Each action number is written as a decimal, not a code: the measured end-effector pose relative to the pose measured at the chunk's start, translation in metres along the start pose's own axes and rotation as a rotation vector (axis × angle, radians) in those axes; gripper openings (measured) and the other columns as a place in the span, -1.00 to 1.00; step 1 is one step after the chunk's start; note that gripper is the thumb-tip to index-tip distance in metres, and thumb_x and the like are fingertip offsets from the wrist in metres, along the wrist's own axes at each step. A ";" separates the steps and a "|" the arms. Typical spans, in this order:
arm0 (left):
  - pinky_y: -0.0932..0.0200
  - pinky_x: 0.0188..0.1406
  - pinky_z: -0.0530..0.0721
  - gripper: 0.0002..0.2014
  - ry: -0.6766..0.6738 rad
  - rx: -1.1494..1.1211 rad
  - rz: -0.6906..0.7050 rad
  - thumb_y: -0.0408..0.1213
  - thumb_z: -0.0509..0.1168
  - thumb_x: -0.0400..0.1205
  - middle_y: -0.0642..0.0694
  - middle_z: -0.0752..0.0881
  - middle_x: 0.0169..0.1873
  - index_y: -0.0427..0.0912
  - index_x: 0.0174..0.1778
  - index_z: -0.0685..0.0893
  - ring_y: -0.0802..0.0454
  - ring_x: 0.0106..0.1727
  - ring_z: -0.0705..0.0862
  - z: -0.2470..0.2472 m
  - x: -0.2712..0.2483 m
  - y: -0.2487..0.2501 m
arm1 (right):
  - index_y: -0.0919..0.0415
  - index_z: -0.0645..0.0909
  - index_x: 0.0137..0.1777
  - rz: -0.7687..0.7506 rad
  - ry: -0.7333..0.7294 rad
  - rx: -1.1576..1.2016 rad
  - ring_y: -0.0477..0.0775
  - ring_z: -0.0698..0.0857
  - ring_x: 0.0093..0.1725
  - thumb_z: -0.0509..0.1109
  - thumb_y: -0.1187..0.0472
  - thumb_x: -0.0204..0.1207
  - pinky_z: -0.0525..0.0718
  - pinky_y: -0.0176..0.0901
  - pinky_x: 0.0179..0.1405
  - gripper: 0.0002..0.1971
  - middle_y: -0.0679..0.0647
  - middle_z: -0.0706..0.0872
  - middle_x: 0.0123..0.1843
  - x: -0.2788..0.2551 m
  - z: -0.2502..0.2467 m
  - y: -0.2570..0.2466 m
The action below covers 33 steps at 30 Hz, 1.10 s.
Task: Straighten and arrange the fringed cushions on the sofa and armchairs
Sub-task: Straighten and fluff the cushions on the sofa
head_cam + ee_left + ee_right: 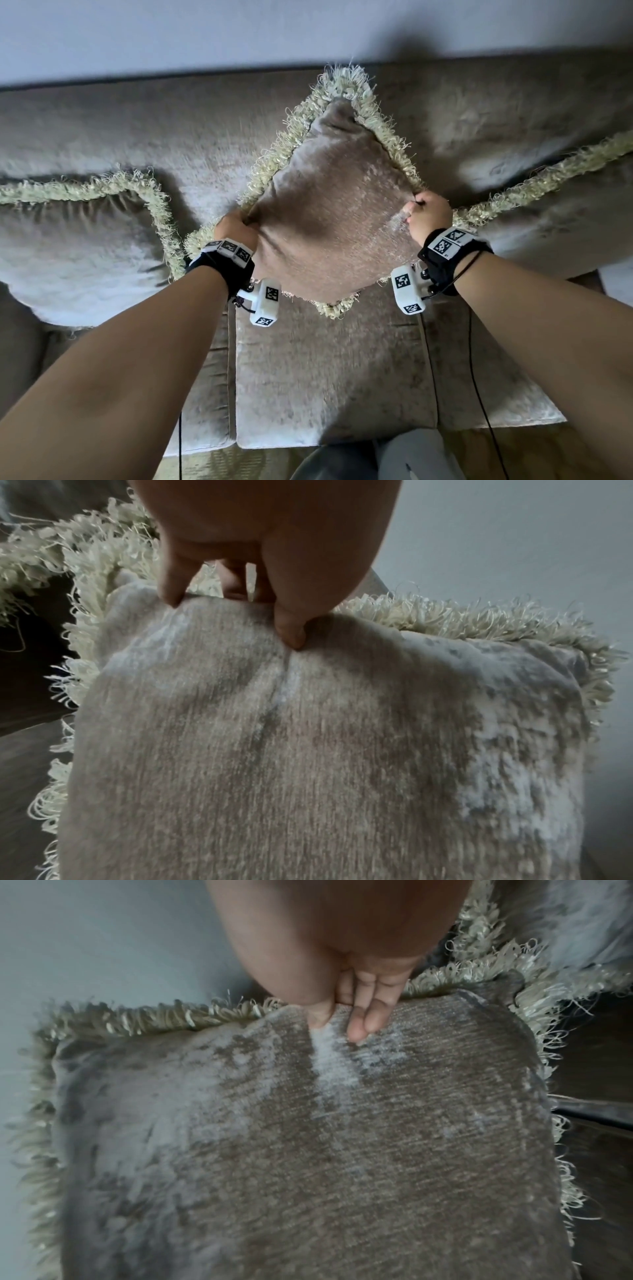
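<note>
Both hands are clamped on the middle cushion, one at each side corner: the left hand bunches the velvet just inside the fringe, thumb dug into the cloth, and the right hand pinches the opposite edge with fingers laid over the front face. She holds it turned on its point like a diamond, in front of the sofa backrest, its bottom tip seemingly just clear of the seat, between two more fringed cushions, one on the left and one on the right.

To do this step well, I'd say she should keep the pull even on both corners, set the lower tip centred between its neighbours, then lean the cushion back before letting go.

It is taupe velvet with a patchy sheen, plump, edged all round in shaggy pale looped fringe.
</note>
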<state>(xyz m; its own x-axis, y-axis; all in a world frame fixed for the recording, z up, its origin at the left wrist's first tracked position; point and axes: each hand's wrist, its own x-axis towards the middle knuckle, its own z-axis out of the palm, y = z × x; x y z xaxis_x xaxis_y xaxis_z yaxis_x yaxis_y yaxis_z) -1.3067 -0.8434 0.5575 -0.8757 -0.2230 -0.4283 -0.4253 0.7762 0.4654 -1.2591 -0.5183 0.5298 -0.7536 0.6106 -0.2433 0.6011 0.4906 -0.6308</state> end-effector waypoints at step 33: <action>-0.20 0.37 0.58 -0.38 -0.012 0.193 -0.069 -0.11 0.25 0.61 -0.24 0.49 0.47 -0.06 0.62 0.29 -0.31 0.39 0.55 -0.018 -0.027 0.003 | 0.20 0.61 0.35 -0.035 -0.105 0.161 0.20 0.72 0.19 0.36 0.19 0.60 0.69 0.03 0.23 -0.67 0.13 0.71 0.31 -0.019 -0.005 -0.031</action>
<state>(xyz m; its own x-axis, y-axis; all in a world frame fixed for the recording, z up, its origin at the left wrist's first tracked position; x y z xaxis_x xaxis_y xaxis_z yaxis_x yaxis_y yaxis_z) -1.2888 -0.8464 0.5843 -0.8426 -0.2732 -0.4640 -0.4314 0.8583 0.2780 -1.2623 -0.5420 0.5580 -0.8021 0.5224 -0.2895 0.5302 0.3998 -0.7477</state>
